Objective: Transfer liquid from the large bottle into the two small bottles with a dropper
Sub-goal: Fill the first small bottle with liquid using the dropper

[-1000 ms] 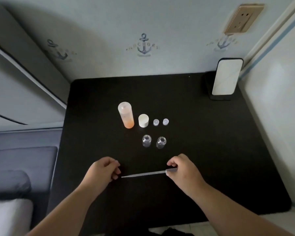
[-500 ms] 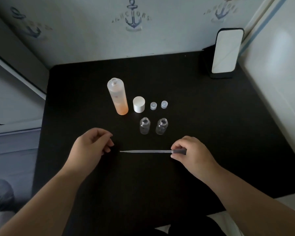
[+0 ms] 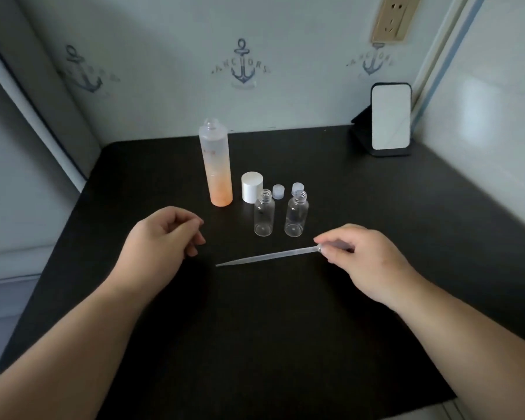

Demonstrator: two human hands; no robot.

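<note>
We see both forearms reaching in from the near edge over the black tabletop (image 3: pixel 285 344). The right hand (image 3: pixel 367 262) pinches the bulb end of the slender translucent plastic dropper (image 3: pixel 267 256), whose tip points left and slightly near, low over the table. The left hand (image 3: pixel 161 241) hovers with fingers loosely curled, grasping nothing, just left of the tip. Farther off stand the tall frosted large bottle with orange liquid (image 3: pixel 217 171), uncapped, and right of it two clear small bottles (image 3: pixel 264 213) (image 3: pixel 296 215), both open. A white cylindrical cap (image 3: pixel 252 187) and two small translucent caps (image 3: pixel 278 191) (image 3: pixel 297 187) sit behind them.
</note>
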